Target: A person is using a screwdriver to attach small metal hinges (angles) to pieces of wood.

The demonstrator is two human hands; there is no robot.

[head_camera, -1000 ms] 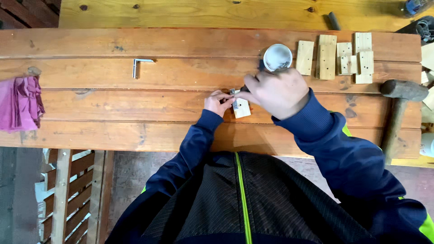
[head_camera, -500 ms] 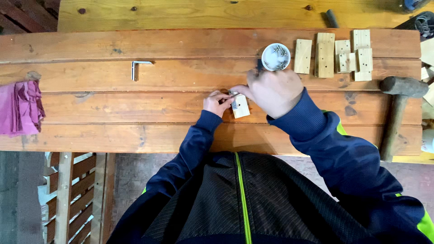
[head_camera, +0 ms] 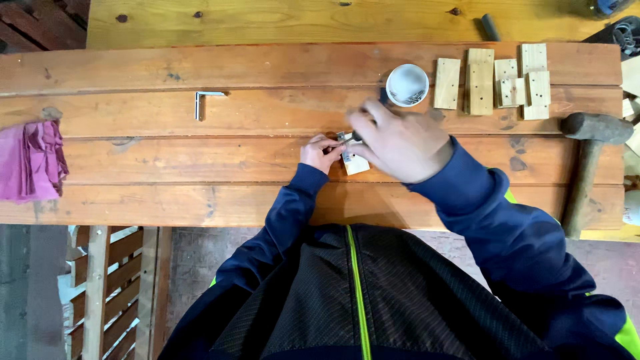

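The person is leaning over a wooden bench made of long planks, both hands meeting near its middle. The left hand is resting on the bench with its fingers curled together, pinching the edge of a small pale wooden block that is lying flat on the plank just in front of the body. The right hand is hovering over the same block, its grip pressed together around a small metal piece at the block's upper edge; the hand is blurred, so what exactly that piece is cannot be told.

Just beyond the right hand, a small white cup holding dark screws or nails is standing on the bench. To its right, several cut wooden blocks are lying side by side, some stacked. A hammer with a wooden handle is lying at the right edge of the bench. A metal angle bracket is lying well apart to the left, and a pink cloth is hanging over the far left end.
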